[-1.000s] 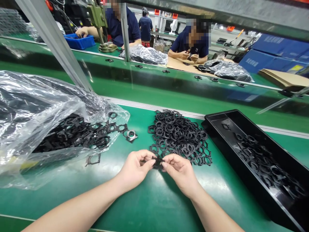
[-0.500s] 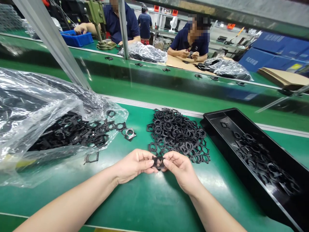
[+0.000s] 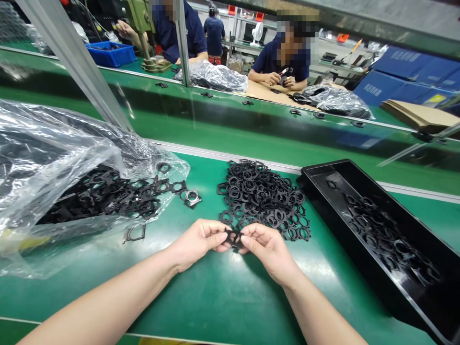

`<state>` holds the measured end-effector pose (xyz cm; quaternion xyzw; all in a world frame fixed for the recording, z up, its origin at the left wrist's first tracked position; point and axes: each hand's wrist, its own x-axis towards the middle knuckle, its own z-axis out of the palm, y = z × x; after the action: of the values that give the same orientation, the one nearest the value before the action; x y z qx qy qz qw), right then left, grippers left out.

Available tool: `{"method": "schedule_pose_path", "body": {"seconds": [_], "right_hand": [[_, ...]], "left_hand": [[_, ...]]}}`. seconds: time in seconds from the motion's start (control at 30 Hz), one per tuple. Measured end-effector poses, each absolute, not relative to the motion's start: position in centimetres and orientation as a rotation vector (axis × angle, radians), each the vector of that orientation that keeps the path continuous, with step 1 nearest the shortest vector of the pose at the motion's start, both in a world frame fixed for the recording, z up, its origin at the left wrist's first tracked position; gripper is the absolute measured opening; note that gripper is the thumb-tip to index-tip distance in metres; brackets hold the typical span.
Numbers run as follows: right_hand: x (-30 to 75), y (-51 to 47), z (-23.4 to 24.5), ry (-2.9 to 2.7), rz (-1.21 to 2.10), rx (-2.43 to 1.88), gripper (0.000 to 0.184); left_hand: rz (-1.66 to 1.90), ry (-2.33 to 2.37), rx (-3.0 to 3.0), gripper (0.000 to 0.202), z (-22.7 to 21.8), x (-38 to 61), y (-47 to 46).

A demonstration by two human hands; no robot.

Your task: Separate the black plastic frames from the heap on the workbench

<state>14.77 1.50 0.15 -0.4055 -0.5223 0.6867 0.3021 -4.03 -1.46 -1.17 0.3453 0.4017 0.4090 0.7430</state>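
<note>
Between my two hands is a small black plastic frame (image 3: 234,237) with an opening in its middle. My left hand (image 3: 204,239) pinches its left end, and my right hand (image 3: 264,247) pinches the right end. Fingers cover both ends of it. Just beyond my hands lies a heap of black ring-shaped parts (image 3: 262,191) on the green table (image 3: 215,297). To the left, a clear plastic bag (image 3: 72,139) spills black square frames (image 3: 108,196) with round holes. One silvery ring piece (image 3: 192,196) rests on a black frame near the bag's mouth.
A long black bin (image 3: 359,268) with several black parts inside stands at the right. Behind the table runs a green conveyor (image 3: 230,129) with small black pieces along its far edge. A metal post (image 3: 79,67) rises at the left. Co-workers (image 3: 283,62) sit across.
The black frame has tilted a little between my fingers; both hands keep their pinch at almost the same place. Across the line, a co-worker's hand has lifted away from the blue bin.
</note>
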Motion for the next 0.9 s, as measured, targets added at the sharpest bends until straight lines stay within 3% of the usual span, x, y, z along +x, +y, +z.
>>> {"method": "schedule_pose_path", "body": {"seconds": [0.33, 0.9], "right_hand": [[14.9, 1.2, -1.0, -1.631, 1.668, -1.119, 0.017], [14.3, 0.9, -0.2, -1.499, 1.688, -1.077, 0.024]], "left_hand": [[0.826, 1.096, 0.9, 0.037, -1.1, -3.6, -1.5], [1.079, 1.04, 0.863, 0.025, -1.2, -3.1, -1.7]]}}
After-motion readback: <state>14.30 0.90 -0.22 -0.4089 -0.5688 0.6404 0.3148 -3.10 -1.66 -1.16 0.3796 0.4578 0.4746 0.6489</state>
